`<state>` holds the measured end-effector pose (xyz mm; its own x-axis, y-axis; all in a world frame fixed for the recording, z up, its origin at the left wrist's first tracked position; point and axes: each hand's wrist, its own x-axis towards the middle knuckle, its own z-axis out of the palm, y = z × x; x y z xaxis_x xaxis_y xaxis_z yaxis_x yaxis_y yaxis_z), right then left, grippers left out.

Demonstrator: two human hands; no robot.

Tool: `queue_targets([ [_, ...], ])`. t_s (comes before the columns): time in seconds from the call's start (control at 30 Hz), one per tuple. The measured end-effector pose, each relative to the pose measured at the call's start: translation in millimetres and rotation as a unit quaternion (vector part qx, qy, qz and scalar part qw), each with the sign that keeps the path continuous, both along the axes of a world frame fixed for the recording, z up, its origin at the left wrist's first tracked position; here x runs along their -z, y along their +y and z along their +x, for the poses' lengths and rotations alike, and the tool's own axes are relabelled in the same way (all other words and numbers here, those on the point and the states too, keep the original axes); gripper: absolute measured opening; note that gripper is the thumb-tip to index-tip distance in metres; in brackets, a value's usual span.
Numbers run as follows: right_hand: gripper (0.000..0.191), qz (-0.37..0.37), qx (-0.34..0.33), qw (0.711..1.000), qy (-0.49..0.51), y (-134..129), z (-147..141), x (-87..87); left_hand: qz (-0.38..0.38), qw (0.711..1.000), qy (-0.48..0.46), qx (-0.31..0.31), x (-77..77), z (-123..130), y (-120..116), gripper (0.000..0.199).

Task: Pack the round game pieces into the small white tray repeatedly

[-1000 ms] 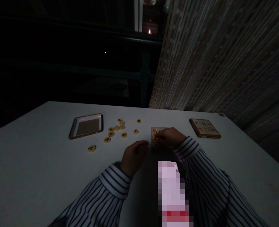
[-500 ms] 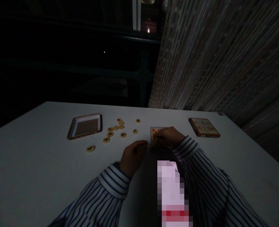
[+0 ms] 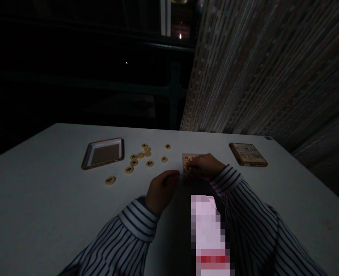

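My right hand (image 3: 205, 166) reaches over a small pale box (image 3: 183, 156), its fingertips closed on a Chinese chess piece (image 3: 187, 169) inside. Round pieces with red characters (image 3: 187, 158) show in the box's far left part; the rest of it is hidden under the hand. Just left of the box, my left hand (image 3: 162, 190) is closed, thumb against the curled fingers; what it holds, if anything, cannot be made out. Several loose wooden Chinese chess pieces (image 3: 133, 163) lie on the table to the left, most with dark characters and a few blank side up.
An open shallow tin lid (image 3: 122, 155) lies at the left of the white table (image 3: 43, 184). A shut decorated box (image 3: 249, 154) is at the right. A lit, blurred-out screen (image 3: 209, 230) glows between my forearms. A string curtain (image 3: 244, 69) hangs behind the table.
Hardly anything differs. My right hand stays over the box with only a slight shift of its fingers. The left hand and the loose pieces keep their places.
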<state>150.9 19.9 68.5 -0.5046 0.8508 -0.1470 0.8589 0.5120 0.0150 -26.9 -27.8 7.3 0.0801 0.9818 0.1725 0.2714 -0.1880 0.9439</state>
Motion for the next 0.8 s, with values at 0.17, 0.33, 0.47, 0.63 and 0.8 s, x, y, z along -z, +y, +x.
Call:
queue_targets([
  [0.17,0.032,-0.003,-0.003,1.0,-0.003,-1,1,-0.2,-0.001,1.0,-0.001,0.006,0.8,-1,0,0.022],
  [0.33,0.032,0.004,-0.002,1.0,0.0,0,1,2.1,0.003,1.0,0.006,0.001,-2.1,0,0,0.022],
  [0.47,0.033,0.006,0.003,1.0,0.013,0,3,2.2,-0.011,1.0,0.002,-0.003,-5.2,1,-1,0.022],
  [0.63,0.033,0.025,0.004,0.999,0.047,-2,7,-6.0,-0.005,1.0,0.002,0.003,-3.7,1,0,0.022],
  [0.8,0.034,0.057,0.044,0.993,0.095,-6,14,-14.3,0.007,1.0,0.022,0.009,0.5,0,0,0.022],
])
